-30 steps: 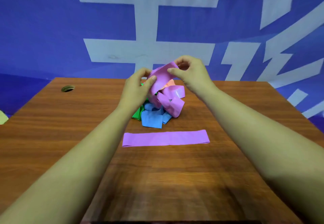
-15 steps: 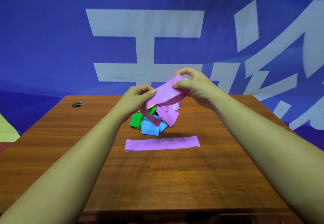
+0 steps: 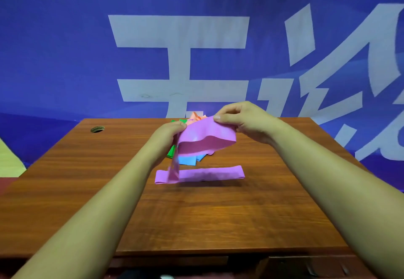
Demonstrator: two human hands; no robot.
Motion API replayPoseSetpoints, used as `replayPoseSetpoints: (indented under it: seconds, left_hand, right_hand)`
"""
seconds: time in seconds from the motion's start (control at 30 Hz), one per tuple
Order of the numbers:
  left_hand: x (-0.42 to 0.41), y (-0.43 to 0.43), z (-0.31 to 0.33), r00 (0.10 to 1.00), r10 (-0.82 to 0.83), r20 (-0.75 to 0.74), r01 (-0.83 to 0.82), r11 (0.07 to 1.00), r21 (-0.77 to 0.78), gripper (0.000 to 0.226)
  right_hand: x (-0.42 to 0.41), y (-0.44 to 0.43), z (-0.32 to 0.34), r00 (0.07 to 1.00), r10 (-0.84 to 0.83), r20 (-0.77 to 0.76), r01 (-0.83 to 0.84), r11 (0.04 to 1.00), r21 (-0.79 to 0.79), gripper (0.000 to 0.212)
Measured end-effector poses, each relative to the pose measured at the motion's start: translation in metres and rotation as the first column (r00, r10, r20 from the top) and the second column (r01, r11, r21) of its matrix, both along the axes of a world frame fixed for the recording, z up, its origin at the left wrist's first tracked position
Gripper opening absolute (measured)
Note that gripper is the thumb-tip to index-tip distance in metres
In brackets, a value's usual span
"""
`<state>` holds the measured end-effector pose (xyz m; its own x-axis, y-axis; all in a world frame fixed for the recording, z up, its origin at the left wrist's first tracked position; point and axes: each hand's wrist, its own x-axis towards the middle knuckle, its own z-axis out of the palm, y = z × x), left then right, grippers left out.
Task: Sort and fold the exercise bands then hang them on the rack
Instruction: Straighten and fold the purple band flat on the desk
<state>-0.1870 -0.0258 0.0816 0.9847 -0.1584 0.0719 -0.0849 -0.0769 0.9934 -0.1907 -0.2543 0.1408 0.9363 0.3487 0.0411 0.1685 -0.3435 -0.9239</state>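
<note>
A purple exercise band is held in the air above the wooden table. My left hand pinches its left end and my right hand pinches its upper right edge; one end of it dangles down at the left. Under it lies a heap of bands, with blue, green and orange ones showing, mostly hidden by the held band. A second purple band lies flat and straight on the table in front of the heap. No rack is in view.
A round cable hole sits at the table's far left corner. A blue banner with large white characters hangs behind the table. The table's front edge is near me.
Both hands have lifted the purple band up out of the heap and pulled it wider apart. The camera has tilted up and back, so the table looks farther away.
</note>
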Motion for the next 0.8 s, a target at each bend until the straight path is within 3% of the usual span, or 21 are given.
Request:
replayPoseSetpoints:
  seconds: [0.17,0.23,0.33,0.5,0.57,0.63,0.7,0.8]
  left_hand:
    - [-0.001,-0.012,-0.005,0.999,0.015,-0.050,-0.023,0.986,-0.166,0.023]
    - [0.002,-0.014,-0.004,0.998,0.045,-0.032,-0.050,0.982,-0.181,0.026]
    - [0.004,-0.017,0.003,0.992,0.121,-0.034,-0.126,0.972,-0.197,0.029]
    - [0.005,-0.021,-0.004,0.991,0.127,0.040,-0.128,0.991,0.027,0.016]
    - [-0.004,-0.029,-0.004,0.973,0.162,0.164,-0.178,0.980,0.092,0.014]
    - [-0.016,-0.039,-0.002,0.950,0.162,0.267,-0.183,0.981,0.057,0.018]
    - [-0.026,-0.048,0.000,0.962,0.029,0.271,-0.033,0.999,0.008,0.018]
    - [-0.031,-0.059,-0.005,0.947,-0.107,0.304,0.067,0.988,0.138,0.013]
  right_hand:
    - [-0.005,0.003,0.002,0.995,-0.030,0.098,0.035,0.998,-0.054,0.020]
    - [-0.007,0.001,0.005,0.999,0.013,0.046,-0.011,0.999,-0.051,0.021]
    - [-0.009,-0.008,0.006,0.990,0.102,-0.101,-0.095,0.993,0.071,0.004]
    - [-0.011,-0.016,0.005,0.989,0.008,-0.147,0.016,0.987,0.160,0.008]
    - [-0.009,-0.013,0.005,0.986,-0.058,-0.156,0.092,0.971,0.221,0.008]
    - [-0.005,-0.011,0.005,0.978,-0.116,-0.175,0.162,0.947,0.276,0.008]
    - [-0.003,-0.008,0.004,0.970,-0.145,-0.194,0.201,0.927,0.315,0.007]
    - [-0.003,-0.005,0.003,0.964,-0.172,-0.201,0.233,0.914,0.334,0.014]
